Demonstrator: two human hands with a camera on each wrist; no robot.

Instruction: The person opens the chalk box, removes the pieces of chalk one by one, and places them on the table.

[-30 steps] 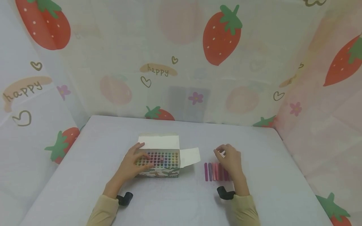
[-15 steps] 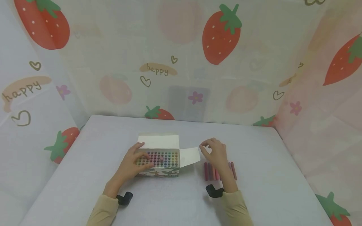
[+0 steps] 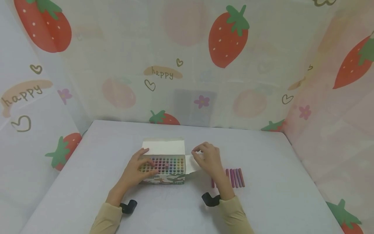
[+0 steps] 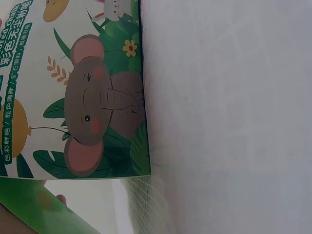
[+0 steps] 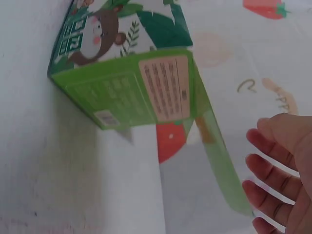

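A chalk box with its lid folded back is packed with rows of coloured chalk ends. One pink chalk stands higher than its neighbours. My left hand rests over the box's left end, index finger and thumb spread across the chalk tops. In the left wrist view the box's elephant print fills the left side. My right hand hovers over the right side flap; its fingers are loosely bent. The right wrist view shows these fingers without any chalk between them, beside the green flap.
Right of the box, a row of pink, purple and brownish chalk sticks lies on the white tablecloth, partly covered by my right forearm. Strawberry-print curtains stand behind the table and at both sides.
My right hand has moved left from above the row of chalk sticks to the box's right flap, uncovering the row's right end. My left hand has stayed on the box.
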